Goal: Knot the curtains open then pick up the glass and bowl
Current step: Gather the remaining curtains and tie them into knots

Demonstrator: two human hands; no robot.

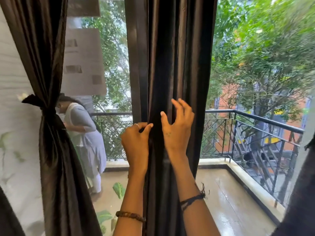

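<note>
Far left, the first curtain (51,116) hangs already gathered, cinched at its waist by a dark tie (43,109) against the pale wall (13,82). Just past it, through the glass, a person (83,133) in a light grey tunic bends forward on the balcony, with papers (83,60) stuck on the pane above them. Green leaves (119,189) show low down by my left forearm.

Now the middle: the second curtain (172,65) hangs straight down in one thick dark bunch, not knotted. My left hand (136,142) is on its left edge, fingers curled in, thumb and forefinger pinching a fold of the cloth; there's a ring on one finger and a beaded bracelet (130,215) on that wrist. Right beside it, my right hand (177,123) is spread wide, fingers apart and bent like a claw, thumb pressing the cloth and fingertips against the folds, not closed on anything. A dark thread band (192,200) wraps that wrist.

Over to the right, the balcony floor (230,201) is shiny and wet, the black railing (264,123) runs round it, and trees (264,48) fill the view beyond. At the far right edge, more dark cloth (300,193) cuts the corner.

No glass or bowl in my view.
</note>
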